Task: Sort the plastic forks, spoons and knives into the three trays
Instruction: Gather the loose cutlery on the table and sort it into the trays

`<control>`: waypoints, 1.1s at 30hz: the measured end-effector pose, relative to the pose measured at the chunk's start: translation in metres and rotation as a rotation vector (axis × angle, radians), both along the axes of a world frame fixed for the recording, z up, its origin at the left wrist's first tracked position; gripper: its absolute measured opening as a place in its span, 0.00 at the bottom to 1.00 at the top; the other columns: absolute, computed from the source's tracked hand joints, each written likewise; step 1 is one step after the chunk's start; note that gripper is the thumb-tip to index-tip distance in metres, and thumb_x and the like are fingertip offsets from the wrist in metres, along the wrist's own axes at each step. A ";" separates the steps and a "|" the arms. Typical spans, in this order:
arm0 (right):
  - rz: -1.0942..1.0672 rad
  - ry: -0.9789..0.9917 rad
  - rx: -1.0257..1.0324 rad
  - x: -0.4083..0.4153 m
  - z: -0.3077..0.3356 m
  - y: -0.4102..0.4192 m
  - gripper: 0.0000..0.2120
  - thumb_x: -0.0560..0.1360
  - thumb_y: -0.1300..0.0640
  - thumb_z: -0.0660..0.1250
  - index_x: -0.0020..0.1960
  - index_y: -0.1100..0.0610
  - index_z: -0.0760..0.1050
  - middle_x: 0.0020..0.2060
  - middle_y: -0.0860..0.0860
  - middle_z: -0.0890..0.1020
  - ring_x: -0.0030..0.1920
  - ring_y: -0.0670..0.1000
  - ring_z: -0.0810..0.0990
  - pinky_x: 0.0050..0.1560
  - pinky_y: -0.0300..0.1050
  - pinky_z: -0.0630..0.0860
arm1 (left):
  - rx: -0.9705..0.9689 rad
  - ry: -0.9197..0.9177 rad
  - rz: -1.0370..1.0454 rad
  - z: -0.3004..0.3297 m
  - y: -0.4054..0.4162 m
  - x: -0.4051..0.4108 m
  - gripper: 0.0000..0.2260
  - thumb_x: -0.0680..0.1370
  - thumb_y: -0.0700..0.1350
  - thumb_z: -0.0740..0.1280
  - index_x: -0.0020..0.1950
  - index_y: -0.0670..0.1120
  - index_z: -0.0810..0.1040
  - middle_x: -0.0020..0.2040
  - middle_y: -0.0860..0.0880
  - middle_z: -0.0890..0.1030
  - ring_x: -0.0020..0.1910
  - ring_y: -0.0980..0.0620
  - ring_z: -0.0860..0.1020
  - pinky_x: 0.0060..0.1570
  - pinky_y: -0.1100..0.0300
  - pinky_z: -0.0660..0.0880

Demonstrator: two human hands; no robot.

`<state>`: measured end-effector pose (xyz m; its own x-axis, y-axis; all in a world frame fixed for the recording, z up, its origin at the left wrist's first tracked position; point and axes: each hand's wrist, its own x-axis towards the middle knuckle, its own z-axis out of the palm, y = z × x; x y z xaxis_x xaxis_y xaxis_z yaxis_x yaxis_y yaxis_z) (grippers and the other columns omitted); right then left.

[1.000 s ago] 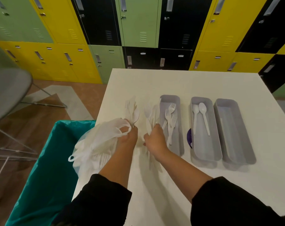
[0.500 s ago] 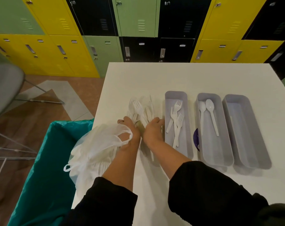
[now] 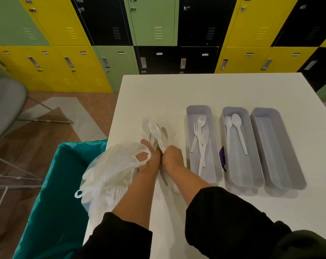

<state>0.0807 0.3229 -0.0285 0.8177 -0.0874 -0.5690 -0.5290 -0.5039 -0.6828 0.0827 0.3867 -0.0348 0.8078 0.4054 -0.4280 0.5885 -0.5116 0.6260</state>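
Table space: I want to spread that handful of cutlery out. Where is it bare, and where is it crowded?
Bare: the table beyond the three trays, and the near-right strip before the empty tray. Crowded: the near-left edge, where both hands clutch the cutlery bundle beside the plastic bag and fork tray.

White table with 3 grey trays side by side and a purple scrap between 2.

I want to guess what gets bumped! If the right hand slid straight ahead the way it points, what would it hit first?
Probably the bunch of white cutlery that both hands grip; the right hand points up-table into it, with bare table beyond.
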 end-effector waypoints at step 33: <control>-0.519 -0.236 0.394 -0.093 0.043 -0.222 0.04 0.70 0.60 0.73 0.41 0.56 0.78 0.30 0.50 0.76 0.30 0.49 0.72 0.34 0.41 0.71 | -0.792 -0.172 0.113 0.061 -0.117 -0.089 0.04 0.75 0.41 0.70 0.43 0.40 0.80 0.34 0.45 0.83 0.28 0.52 0.79 0.32 0.61 0.78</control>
<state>-0.0127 0.1011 0.0146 0.8318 -0.3238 -0.4508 -0.4494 0.0837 -0.8894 -0.0058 0.2701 0.0258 0.8608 0.1179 -0.4952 0.4725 0.1768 0.8634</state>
